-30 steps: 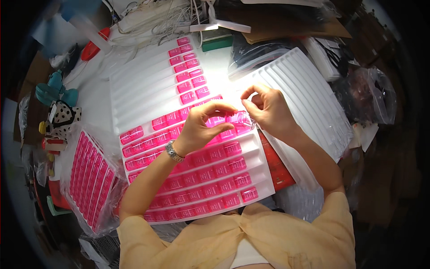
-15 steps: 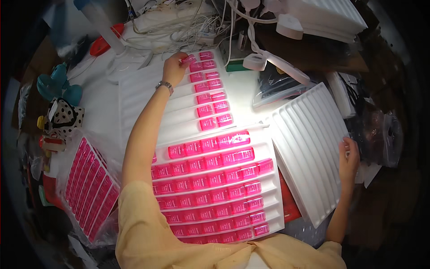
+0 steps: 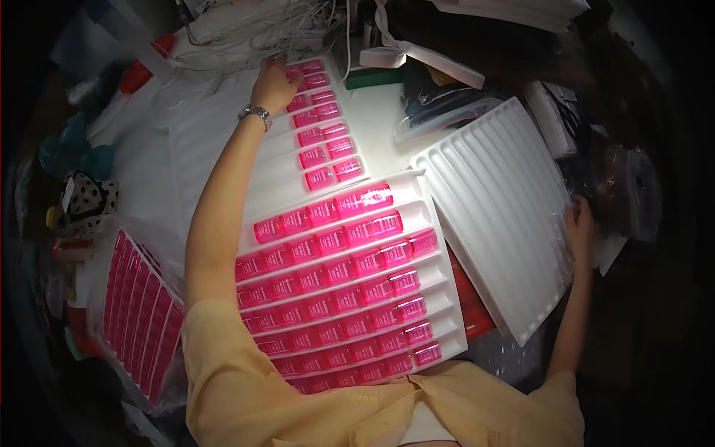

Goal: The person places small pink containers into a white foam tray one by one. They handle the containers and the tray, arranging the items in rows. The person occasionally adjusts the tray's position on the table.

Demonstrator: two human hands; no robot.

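My left hand [image 3: 275, 86], with a metal-banded watch or bracelet at the wrist, reaches to the far end of a white ridged tray [image 3: 216, 141]. Thumb and fingers close around a small pink see-through container [image 3: 295, 71] in its top groove, beside another pink one. Pairs of similar pink containers [image 3: 316, 155] lie down that tray's right side. Nearer me, a second white tray [image 3: 449, 298] holds rows of the same pink containers [image 3: 346, 299], partly covered by my left arm. My right hand [image 3: 581, 223] is loosely bent, fingers apart, at the right edge of a bare ridged white tray [image 3: 499, 201].
At the left lies a plastic-wrapped tray of pink pieces [image 3: 138, 313], below a polka-dotted pouch [image 3: 91, 201] and a teal object [image 3: 74, 149]. Loose cables [image 3: 253, 41] and a white plug block [image 3: 447, 67] lie at the back. Clear bags [image 3: 633, 186] sit at the right.
The view has shifted, so everything sits higher and further left. My left hand has slid the pink container rightward along the groove, closer to its neighbour. My right hand stays at the bare tray's edge.
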